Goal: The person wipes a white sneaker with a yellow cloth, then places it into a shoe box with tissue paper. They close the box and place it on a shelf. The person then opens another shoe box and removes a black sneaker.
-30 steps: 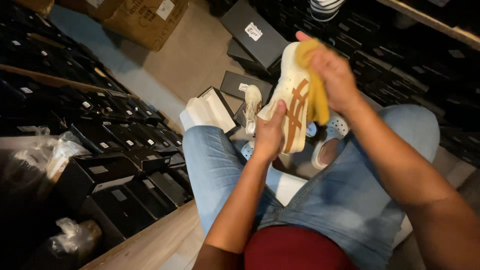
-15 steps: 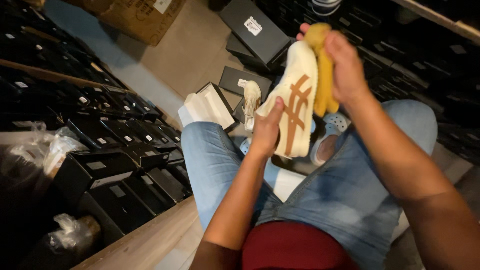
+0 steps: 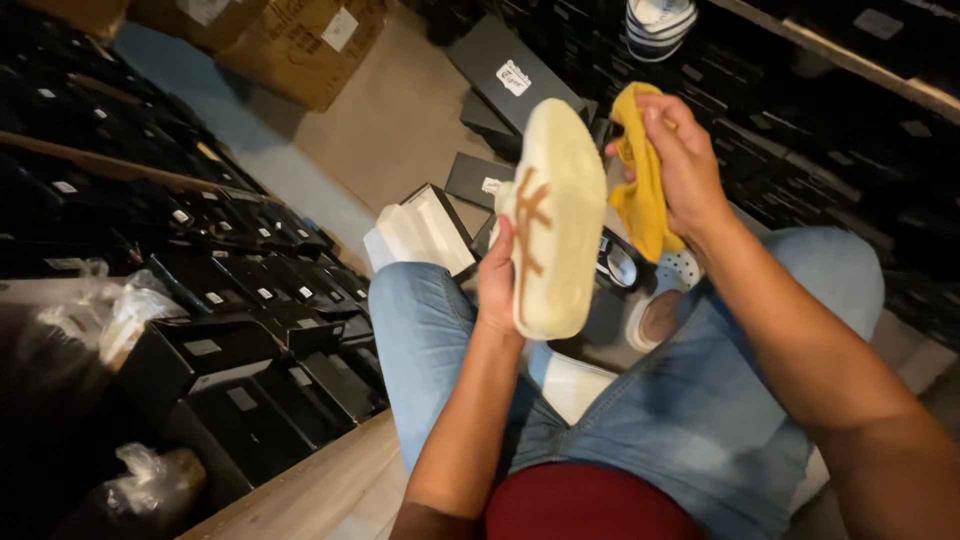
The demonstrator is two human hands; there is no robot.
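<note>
- Cream-coloured sneaker [image 3: 556, 215] with brownish-orange crossed stripes on its side, sole pale and facing up toward the camera.
- Just one shoe in hand, held up over the lap in blue jeans [image 3: 640, 400].
- Long axis runs pretty much up-down in the view, tilted a bit, one end up near the cloth, the other down by the wrist.
- Left hand [image 3: 497, 280] is clamped on the sneaker's lower side.
- Right hand [image 3: 685, 160] is gripping one yellow cloth [image 3: 640, 190], just beside the shoe's upper end.
- One open shoebox [image 3: 425, 235] with white paper sits on the floor beyond the knee; black boxes [image 3: 230, 330] stacked all around, too many to count.
</note>
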